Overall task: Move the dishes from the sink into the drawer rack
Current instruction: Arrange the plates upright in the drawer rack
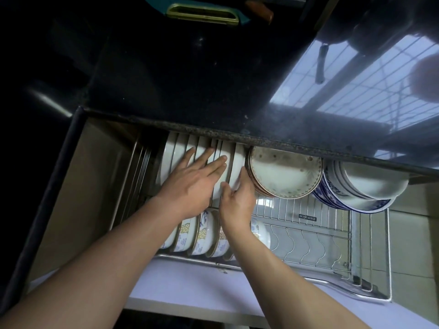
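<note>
Pull-out drawer rack (308,224): chrome wire, drawn out from under a dark speckled stone countertop (190,79); a small label plate is fixed on its middle rail.

Upright white plates (180,148): a row on edge at the rack's 11 o'clock side, partly tucked under the counter edge.

Left hand (190,184): fingers straight and spread, lying flat across the rims of the upright white plates.

Right hand (237,200): just beside the left hand, at its 3 o'clock; thumb and fingers curled round the rightmost white plate (234,172) of the row, gripping its lower edge. This plate stands in the rack, touching its neighbours.

Stack of brown-rimmed shallow plates (285,174): pale, with small floral dots, leaning tilted at the rack's 12 o'clock, just beside the right hand.

Blue-and-white patterned bowls (361,186): nested, tilted, at the rack's 2 o'clock, partly under the counter.

Small floral bowls with yellow bands (204,236): a row on edge at the rack's 7 o'clock, below both wrists.

Wavy wire dividers (308,245): at 5 o'clock.

Green oblong handle (203,14): at the frame's 12 o'clock, on the dark countertop.
</note>
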`<action>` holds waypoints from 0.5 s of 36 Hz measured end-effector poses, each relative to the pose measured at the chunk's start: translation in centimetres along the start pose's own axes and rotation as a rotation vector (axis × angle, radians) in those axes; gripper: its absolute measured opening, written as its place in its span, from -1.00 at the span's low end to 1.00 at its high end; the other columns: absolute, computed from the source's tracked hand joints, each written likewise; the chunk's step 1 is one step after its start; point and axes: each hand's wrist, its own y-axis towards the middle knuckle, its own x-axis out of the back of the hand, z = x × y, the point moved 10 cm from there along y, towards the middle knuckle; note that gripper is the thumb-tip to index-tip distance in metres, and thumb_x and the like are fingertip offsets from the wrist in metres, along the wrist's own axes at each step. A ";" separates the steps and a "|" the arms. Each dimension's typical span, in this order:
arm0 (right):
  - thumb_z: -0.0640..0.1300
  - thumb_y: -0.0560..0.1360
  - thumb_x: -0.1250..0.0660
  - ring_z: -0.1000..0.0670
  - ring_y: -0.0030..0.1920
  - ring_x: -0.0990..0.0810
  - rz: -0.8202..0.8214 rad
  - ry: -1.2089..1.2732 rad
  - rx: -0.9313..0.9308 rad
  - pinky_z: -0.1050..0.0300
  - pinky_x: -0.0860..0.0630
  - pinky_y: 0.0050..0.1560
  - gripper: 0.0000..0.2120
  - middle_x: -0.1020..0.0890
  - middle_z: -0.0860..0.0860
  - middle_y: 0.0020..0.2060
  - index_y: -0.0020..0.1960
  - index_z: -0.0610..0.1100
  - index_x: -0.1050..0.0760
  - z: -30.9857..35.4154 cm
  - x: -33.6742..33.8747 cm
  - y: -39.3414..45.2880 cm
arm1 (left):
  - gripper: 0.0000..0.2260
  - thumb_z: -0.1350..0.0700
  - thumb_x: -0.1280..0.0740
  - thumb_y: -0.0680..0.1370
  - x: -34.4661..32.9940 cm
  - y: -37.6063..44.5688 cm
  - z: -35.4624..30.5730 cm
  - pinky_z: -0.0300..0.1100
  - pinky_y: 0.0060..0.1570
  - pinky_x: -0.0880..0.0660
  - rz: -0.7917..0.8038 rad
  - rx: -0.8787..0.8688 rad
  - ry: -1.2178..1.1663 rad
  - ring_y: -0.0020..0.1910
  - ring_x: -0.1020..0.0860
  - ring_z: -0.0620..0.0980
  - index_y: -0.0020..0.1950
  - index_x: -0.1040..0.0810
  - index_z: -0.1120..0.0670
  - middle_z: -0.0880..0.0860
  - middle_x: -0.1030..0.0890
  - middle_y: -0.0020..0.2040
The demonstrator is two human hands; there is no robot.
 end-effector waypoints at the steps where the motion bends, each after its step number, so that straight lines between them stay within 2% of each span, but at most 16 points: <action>1: -0.21 0.61 -0.33 -0.08 0.51 -0.36 0.032 0.010 -0.001 0.06 -0.27 0.52 -0.39 -0.40 -0.10 0.52 0.61 -0.16 -0.22 -0.4 -0.3 -0.2 | -0.31 0.20 -0.19 0.59 -0.1 0.0 0.0 0.14 0.60 0.22 0.002 0.006 -0.003 0.65 0.22 0.01 0.69 0.00 0.04 -0.07 0.10 0.69; 3: -0.23 0.61 -0.31 -0.04 0.36 -0.49 0.062 0.009 -0.014 0.06 -0.40 0.40 -0.36 -0.50 -0.13 0.42 0.63 -0.10 -0.17 -1.3 -0.4 -0.5 | -0.30 0.24 -0.19 0.58 -0.1 0.0 -0.1 0.15 0.60 0.20 0.007 0.019 -0.018 0.65 0.23 0.01 0.68 -0.01 0.04 -0.07 0.10 0.69; 5: -0.25 0.60 -0.30 0.16 0.00 -0.52 0.056 0.011 -0.029 0.35 -0.45 0.07 -0.34 -0.60 -0.15 0.19 0.64 -0.07 -0.16 -2.1 0.0 -0.3 | -0.29 0.25 -0.19 0.57 -0.2 0.1 -0.3 0.16 0.60 0.18 0.009 0.032 -0.031 0.65 0.23 0.01 0.68 0.00 0.04 -0.07 0.10 0.69; 6: -0.26 0.61 -0.30 0.20 -0.12 -0.48 0.048 0.017 -0.031 0.47 -0.39 -0.07 -0.34 -0.61 -0.11 0.12 0.65 -0.07 -0.17 -2.2 0.0 -0.1 | -0.30 0.25 -0.19 0.57 -0.2 0.1 -0.3 0.17 0.60 0.18 0.011 0.036 -0.031 0.65 0.23 0.02 0.68 0.00 0.04 -0.07 0.09 0.69; 7: -0.26 0.61 -0.30 0.18 -0.15 -0.47 0.045 0.013 -0.035 0.50 -0.36 -0.12 -0.35 -0.62 -0.07 0.12 0.65 -0.05 -0.17 -2.3 0.0 0.1 | -0.30 0.25 -0.19 0.57 -0.2 0.3 -0.3 0.17 0.60 0.18 0.014 0.043 -0.029 0.65 0.23 0.02 0.68 -0.01 0.04 -0.06 0.09 0.69; 9: -0.24 0.62 -0.29 0.11 -0.01 -0.55 0.047 0.001 -0.049 0.41 -0.38 -0.05 -0.34 -0.60 -0.06 0.26 0.65 -0.01 -0.15 -2.2 -0.3 0.0 | -0.30 0.24 -0.18 0.57 -0.7 0.4 -0.3 0.17 0.60 0.20 0.039 0.059 -0.017 0.65 0.24 0.03 0.68 -0.01 0.05 -0.06 0.10 0.69; 10: -0.23 0.62 -0.29 0.00 0.12 -0.57 0.056 -0.005 -0.050 0.30 -0.41 0.02 -0.33 -0.58 -0.08 0.33 0.65 0.02 -0.13 -2.1 -0.4 -0.1 | -0.31 0.23 -0.19 0.57 -0.8 0.5 -0.3 0.18 0.60 0.22 0.052 0.069 -0.011 0.65 0.24 0.04 0.68 -0.01 0.05 -0.06 0.10 0.69; 11: -0.22 0.63 -0.28 -0.08 0.18 -0.57 0.073 -0.015 -0.056 0.21 -0.40 0.02 -0.32 -0.56 -0.11 0.36 0.66 0.03 -0.10 -2.2 -0.6 -0.1 | -0.31 0.22 -0.19 0.58 -1.0 0.6 -0.4 0.17 0.59 0.25 0.063 0.076 -0.004 0.65 0.25 0.05 0.68 -0.01 0.05 -0.06 0.11 0.69; 13: -0.19 0.63 -0.28 -0.16 0.23 -0.56 0.127 -0.066 -0.096 0.17 -0.34 -0.03 -0.31 -0.55 -0.13 0.38 0.67 0.03 -0.06 -2.4 -0.6 -0.1 | -0.33 0.20 -0.17 0.58 -0.9 0.9 -1.0 0.17 0.59 0.27 0.081 0.076 0.029 0.65 0.24 0.08 0.68 -0.02 0.07 -0.04 0.10 0.69; 15: -0.15 0.61 -0.33 -0.23 0.29 -0.55 0.217 -0.139 -0.122 0.09 -0.40 0.04 -0.29 -0.56 -0.16 0.36 0.66 -0.02 -0.07 -2.0 -0.2 0.1 | -0.33 0.20 -0.17 0.57 -0.3 0.7 -1.9 0.16 0.58 0.29 0.080 0.076 0.051 0.65 0.23 0.09 0.67 -0.04 0.10 0.00 0.09 0.69; 18: -0.16 0.55 -0.40 -0.23 0.27 -0.57 0.354 -0.263 -0.108 0.05 -0.46 0.12 -0.36 -0.60 -0.15 0.29 0.56 -0.07 -0.22 -0.3 2.1 -0.7 | -0.27 0.24 -0.19 0.52 1.3 -1.0 -2.8 0.12 0.59 0.28 0.037 0.128 -0.038 0.65 0.23 0.09 0.67 -0.02 0.10 0.02 0.10 0.69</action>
